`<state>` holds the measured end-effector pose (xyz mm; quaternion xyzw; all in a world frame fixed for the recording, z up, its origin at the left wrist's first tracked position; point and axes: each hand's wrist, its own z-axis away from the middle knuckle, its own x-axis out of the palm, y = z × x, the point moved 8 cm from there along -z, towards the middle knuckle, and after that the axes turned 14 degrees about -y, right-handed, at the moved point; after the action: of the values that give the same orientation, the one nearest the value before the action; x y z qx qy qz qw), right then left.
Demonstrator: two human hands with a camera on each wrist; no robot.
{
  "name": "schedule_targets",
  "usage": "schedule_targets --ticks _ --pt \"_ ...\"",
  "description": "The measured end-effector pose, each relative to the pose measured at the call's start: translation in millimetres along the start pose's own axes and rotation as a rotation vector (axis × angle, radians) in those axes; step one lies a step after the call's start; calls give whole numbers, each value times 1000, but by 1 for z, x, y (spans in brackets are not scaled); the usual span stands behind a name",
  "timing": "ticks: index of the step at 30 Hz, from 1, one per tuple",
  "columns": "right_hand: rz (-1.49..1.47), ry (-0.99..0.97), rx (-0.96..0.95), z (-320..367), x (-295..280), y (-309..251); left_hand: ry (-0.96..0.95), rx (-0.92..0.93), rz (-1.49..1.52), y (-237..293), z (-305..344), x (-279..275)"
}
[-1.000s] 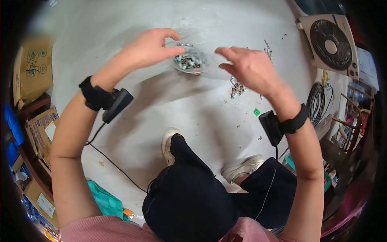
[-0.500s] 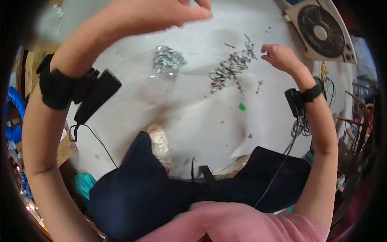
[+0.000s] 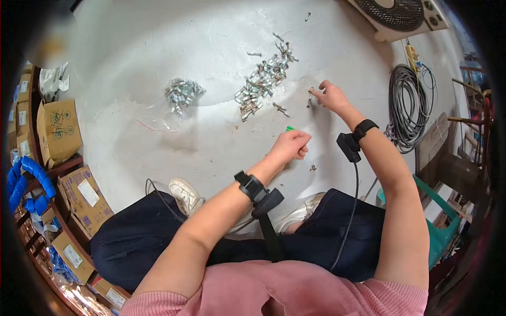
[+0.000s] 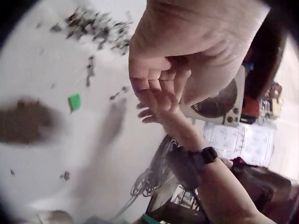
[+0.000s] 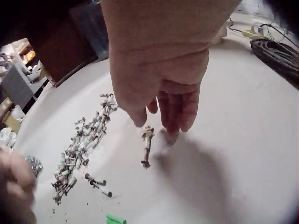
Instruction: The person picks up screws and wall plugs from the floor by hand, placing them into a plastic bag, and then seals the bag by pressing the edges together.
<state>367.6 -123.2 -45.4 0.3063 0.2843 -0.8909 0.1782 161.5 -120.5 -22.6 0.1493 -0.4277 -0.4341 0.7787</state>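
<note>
My right hand [image 3: 332, 99] reaches down over a lone metal sleeve bolt [image 5: 147, 147] on the pale floor. Its thumb and fingers are spread apart just above the bolt's upper end, with a gap showing between them in the right wrist view. My left hand [image 3: 290, 146] hovers nearer my body, its fingers loosely curled and nothing visible in them. Beyond it lies a long heap of sleeve bolts [image 3: 263, 79], with a couple of loose ones [image 3: 281, 109] beside it. A clear plastic bag [image 3: 182, 95] filled with similar bolts rests to the left of the heap.
A small green piece [image 4: 74, 102] lies on the floor near my left hand. At the right are a coiled black cable [image 3: 408, 108] and a box fan [image 3: 400, 16]. Cardboard boxes [image 3: 59, 131] line the left side. My shoes [image 3: 184, 196] flank the near floor.
Both hands have left the area of the bag. My left hand has come across toward me, and my right hand has moved to the lone bolt. The head view has shifted.
</note>
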Motion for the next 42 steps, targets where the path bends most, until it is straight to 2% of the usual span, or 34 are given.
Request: schedule_targets --ticks 1,2,5,8,10,12,14,15,17,18,20,21,23,24,26,27,28,29,30,32,36,38,40,42 --pt "-61 40 58 -1 4 3 65 -77 171 -21 3 -5" --pt "-54 24 55 -2 12 2 73 -79 187 -30 1 -8" --pt "38 93 -48 -6 29 -10 146 -102 308 -44 -1 -24" --pt "30 87 -70 -10 38 -11 141 13 339 -28 -8 -43" --pt "-14 24 -53 -6 36 -18 187 125 507 -17 -10 -56" --pt "-69 1 -97 7 29 -35 190 164 545 -12 -10 -61" --pt "-384 -211 -105 29 32 -62 179 193 584 -7 -10 -61" --pt "-385 -203 -94 38 27 -72 119 209 708 -5 -10 -57" --pt "-481 -364 -177 56 36 -98 23 206 927 1 -6 -46" --pt "-487 -350 -159 57 34 -100 6 190 924 3 -5 -46" --pt "-479 -286 -264 46 20 -110 61 296 1019 9 -1 -62" --pt "-480 -282 -251 39 16 -108 5 346 1025 8 -7 -77" --pt "-302 -67 -354 27 -8 -112 -51 390 1037 5 -7 -104" --pt "-302 -65 -349 21 -5 -107 -89 449 1050 12 -1 -115" --pt "-44 -25 -385 10 12 -103 -128 513 1055 22 3 -120" --pt "55 -133 -339 6 29 -99 -83 521 1025 22 7 -123" --pt "53 -132 -350 8 36 -102 -31 531 993 26 15 -127" --pt "192 -146 -266 10 47 -99 142 485 912 21 18 -130" --pt "330 -160 -182 10 57 -97 155 493 908 23 22 -125" --pt "368 -148 -227 7 72 -99 152 380 918 18 24 -118" --pt "406 -40 -260 7 77 -101 36 369 819 15 19 -116" --pt "393 -59 -245 7 71 -102 30 353 807 13 15 -117" --pt "376 -66 -218 5 68 -100 109 302 757 7 16 -121" --pt "357 -72 -193 3 65 -99 94 327 759 6 16 -122"
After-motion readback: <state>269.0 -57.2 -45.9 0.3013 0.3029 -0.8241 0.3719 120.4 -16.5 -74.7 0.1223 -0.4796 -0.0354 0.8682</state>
